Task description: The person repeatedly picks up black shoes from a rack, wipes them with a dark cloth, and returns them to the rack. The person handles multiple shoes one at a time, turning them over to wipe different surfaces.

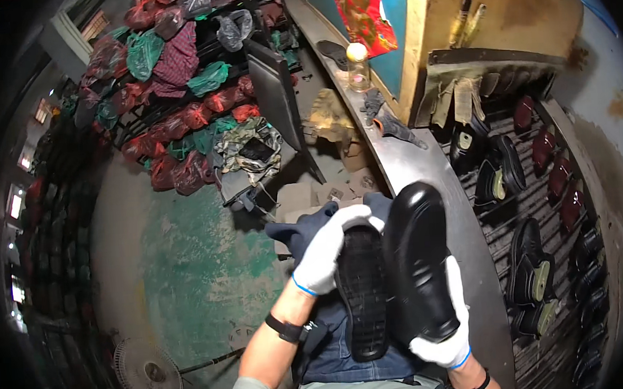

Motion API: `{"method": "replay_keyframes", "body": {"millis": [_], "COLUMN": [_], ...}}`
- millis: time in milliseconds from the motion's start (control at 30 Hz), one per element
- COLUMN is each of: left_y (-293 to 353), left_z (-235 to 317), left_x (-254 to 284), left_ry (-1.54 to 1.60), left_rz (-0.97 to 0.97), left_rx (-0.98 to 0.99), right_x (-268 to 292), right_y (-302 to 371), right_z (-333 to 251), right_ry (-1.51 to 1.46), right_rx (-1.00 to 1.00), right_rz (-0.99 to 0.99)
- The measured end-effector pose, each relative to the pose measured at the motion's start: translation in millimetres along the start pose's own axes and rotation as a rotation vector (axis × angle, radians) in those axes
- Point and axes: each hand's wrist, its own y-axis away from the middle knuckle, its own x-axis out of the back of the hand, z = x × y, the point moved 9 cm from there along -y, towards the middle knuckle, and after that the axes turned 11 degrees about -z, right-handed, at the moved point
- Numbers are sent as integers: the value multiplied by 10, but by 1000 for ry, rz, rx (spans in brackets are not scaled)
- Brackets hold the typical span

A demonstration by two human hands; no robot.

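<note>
My left hand (pixel 322 257), in a white glove, is closed round the upper left edge of a black shoe sole (pixel 365 295). A grid-like ribbed face of that sole is turned up toward me. Close beside it on the right, a smooth, shiny black shoe (pixel 416 267) stands toe up. My right hand (pixel 446 342), gloved in white too, grips this shoe along its right side and at its lower end. Both pieces are above my lap, next to the metal bench's edge; whether they touch is hard to tell. The shoe's underside is hidden.
Along the right runs a metal bench (pixel 465 220) with a dark glove (pixel 393 125) and a glass jar (pixel 358 67). Several shoes lie on a slatted conveyor (pixel 495 236) beyond it. A fan (pixel 148 372) stands lower left; bagged bundles (pixel 176 124) fill a far rack.
</note>
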Motion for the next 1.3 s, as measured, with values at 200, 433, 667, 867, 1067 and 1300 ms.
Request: {"method": "replay_keyframes", "body": {"millis": [200,433,667,867,1067,1300], "left_y": [226,-147,149,212,283,337], "left_z": [27,1663,-318,-45,139,216], "left_x": [88,227,138,44,-115,-114], "left_ry": [87,-290,475,222,50,-61], "left_rz": [25,114,6,-49,-89,-141], "left_rx": [-105,-560,-137,-153,-146,-96], "right_x": [-127,254,-32,-215,-280,-435], "right_y": [117,264,114,253,360,349], "right_z": [-44,-41,-79,96,281,220], "right_ry": [228,183,152,350,285,382], "right_rx": [-19,-134,-69,-89,-143,-121], "right_rz": [-114,112,5,-163,-149,-176]}}
